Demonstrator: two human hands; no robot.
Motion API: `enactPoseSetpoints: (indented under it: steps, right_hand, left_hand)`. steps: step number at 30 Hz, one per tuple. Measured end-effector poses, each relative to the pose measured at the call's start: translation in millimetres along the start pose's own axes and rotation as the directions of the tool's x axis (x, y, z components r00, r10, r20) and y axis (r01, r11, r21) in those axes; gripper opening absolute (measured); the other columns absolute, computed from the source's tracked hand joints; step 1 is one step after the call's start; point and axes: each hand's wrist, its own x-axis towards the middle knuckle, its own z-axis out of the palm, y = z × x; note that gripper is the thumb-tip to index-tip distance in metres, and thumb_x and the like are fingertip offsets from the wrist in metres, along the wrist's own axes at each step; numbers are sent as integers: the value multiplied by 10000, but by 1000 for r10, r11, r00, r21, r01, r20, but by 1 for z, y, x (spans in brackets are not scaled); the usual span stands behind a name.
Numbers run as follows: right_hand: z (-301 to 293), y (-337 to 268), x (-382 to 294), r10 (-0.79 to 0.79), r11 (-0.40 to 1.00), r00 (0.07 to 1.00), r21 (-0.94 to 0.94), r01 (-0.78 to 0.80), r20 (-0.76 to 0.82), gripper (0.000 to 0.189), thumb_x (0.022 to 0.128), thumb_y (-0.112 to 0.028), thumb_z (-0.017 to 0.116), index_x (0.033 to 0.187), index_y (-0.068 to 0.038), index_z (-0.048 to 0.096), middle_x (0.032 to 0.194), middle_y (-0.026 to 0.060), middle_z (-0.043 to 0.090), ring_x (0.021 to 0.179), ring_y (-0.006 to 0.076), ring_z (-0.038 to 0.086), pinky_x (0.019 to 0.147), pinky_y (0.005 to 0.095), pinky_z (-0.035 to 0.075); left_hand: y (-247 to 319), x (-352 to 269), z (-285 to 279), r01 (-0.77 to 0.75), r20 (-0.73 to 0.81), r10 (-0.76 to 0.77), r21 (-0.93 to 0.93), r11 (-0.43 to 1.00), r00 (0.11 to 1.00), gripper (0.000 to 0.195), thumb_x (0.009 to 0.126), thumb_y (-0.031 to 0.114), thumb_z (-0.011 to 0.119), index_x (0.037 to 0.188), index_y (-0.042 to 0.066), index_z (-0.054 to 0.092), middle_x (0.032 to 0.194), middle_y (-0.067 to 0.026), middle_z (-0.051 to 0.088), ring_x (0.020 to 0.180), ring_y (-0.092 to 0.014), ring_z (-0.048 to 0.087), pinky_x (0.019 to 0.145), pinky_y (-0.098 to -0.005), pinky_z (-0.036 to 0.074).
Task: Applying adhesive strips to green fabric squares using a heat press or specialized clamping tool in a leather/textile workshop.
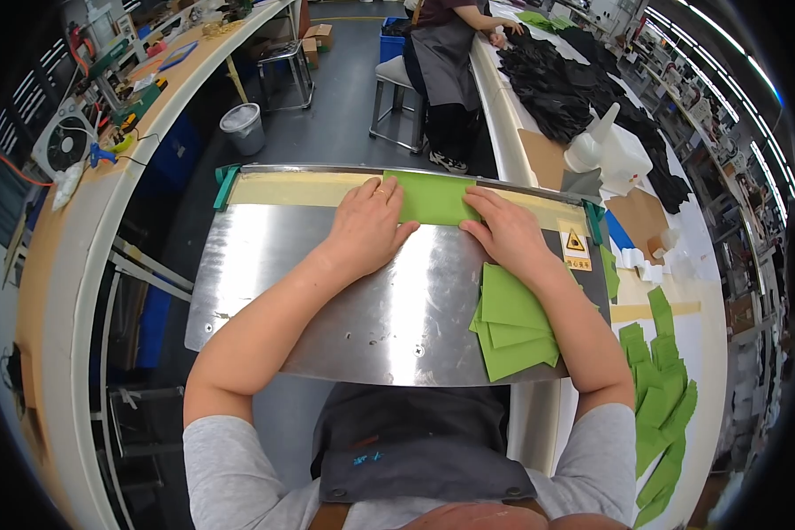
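A flat rectangular piece of green sheet material [436, 202] lies at the far edge of a shiny metal plate [318, 318]. My left hand [374, 228] rests on the piece's left edge, thumb along its near corner. On the right edge, my right hand [505, 228] presses with fingers and thumb slightly apart. The piece's far end reaches the thin metal bar [291, 169] along the plate's back edge. Near my right forearm, a loose stack of green pieces [513, 324] sits on the plate, partly hidden by the arm.
Green clamp-like brackets [225, 187] [593, 222] flank the plate. A hand-pinch warning sticker [575, 245] is at right. Fanned green strips [662, 397] and a white plastic bottle [589, 149] lie on the right table. Beyond, a person in an apron [442, 66] handles black material [550, 79].
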Motion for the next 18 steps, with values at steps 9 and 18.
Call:
enactPoseSetpoints:
  steps: [9, 18]
  right_hand:
    - [-9, -12, -5, 19, 1000, 1000, 15, -19, 19, 506, 901, -347, 667, 1269, -9, 584, 1361, 117, 550, 1197, 296, 574, 992, 408, 478]
    - [-8, -9, -3, -88, 995, 995, -50, 86, -39, 440, 887, -338, 683, 1170, -3, 648, 1183, 131, 598, 1053, 321, 590, 953, 421, 474]
  left_hand:
    - [-3, 1, -7, -44, -54, 42, -36, 998, 998, 582, 906, 371, 659, 1260, -77, 551, 1325, -224, 523, 1278, -380, 449, 1083, -433, 376]
    - [-14, 2, -12, -138, -40, 136, -76, 987, 990, 390, 857, 279, 709, 1092, -23, 634, 1140, -157, 577, 1125, -328, 509, 999, -414, 433]
